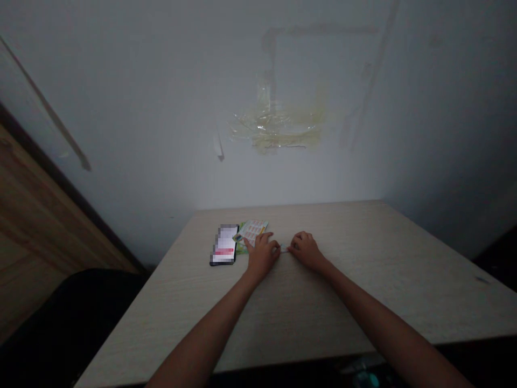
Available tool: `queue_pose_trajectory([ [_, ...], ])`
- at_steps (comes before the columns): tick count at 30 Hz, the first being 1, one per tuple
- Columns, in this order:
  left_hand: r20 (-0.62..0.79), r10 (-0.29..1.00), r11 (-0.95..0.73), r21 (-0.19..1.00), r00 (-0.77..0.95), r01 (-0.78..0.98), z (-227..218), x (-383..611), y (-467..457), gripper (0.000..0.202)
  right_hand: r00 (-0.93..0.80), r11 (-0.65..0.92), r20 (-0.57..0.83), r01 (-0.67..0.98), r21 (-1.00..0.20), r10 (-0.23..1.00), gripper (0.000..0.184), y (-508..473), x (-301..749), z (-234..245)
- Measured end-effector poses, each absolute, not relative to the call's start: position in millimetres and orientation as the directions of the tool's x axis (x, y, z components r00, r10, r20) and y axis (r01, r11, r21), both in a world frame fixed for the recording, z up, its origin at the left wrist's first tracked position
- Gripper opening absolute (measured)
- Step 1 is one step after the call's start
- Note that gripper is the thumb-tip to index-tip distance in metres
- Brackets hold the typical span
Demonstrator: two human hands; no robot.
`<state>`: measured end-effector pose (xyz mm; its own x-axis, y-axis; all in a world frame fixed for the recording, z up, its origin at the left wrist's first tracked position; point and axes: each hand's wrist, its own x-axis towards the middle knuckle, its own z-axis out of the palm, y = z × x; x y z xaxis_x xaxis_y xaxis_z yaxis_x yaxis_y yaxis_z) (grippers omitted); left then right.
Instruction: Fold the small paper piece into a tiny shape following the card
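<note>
Near the middle of the table, my left hand (262, 255) lies palm down, its outer fingers over a printed card (253, 228) with rows of small coloured print. Its thumb and index finger close on one end of a small whitish strip (284, 248), perhaps paper. At the strip's other end, my right hand (307, 250) pinches with its fingertips, the other fingers curled. The strip is mostly hidden by the fingers. Green-edged printed paper (241, 249) shows under the card. Just left of it lies a phone (224, 245) with its lit screen blurred out.
The pale wooden table (194, 302) meets a grey-white wall (161, 108) at the back. Clear tape (278, 129) sticks to the wall. A black rounded object (81, 312) stands left of the table, by a wooden panel (48, 215). Below the front edge is a teal item (367, 379).
</note>
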<state>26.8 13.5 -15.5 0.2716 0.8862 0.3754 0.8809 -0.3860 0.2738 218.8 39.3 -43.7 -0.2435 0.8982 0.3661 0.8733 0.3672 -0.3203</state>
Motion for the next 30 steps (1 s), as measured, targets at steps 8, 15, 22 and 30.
queue_pose_trajectory([
  [8,0.397,0.88,-0.381,0.259,0.262,0.888,-19,30,15,0.007,-0.213,0.345,0.376,0.88,-0.327,0.902,0.017,39,215,-42],
  [15,0.401,0.873,-0.399,0.258,0.278,0.88,-21,28,15,0.009,-0.21,0.327,0.349,0.888,-0.324,0.913,0.019,40,215,-40],
  [22,0.402,0.871,-0.407,0.264,0.284,0.874,-23,28,15,0.009,-0.229,0.341,0.356,0.893,-0.293,0.906,0.019,38,213,-36],
  [30,0.368,0.889,-0.382,0.267,0.273,0.885,-22,28,15,0.012,-0.232,0.398,0.416,0.838,-0.374,0.879,0.019,29,213,-36],
])
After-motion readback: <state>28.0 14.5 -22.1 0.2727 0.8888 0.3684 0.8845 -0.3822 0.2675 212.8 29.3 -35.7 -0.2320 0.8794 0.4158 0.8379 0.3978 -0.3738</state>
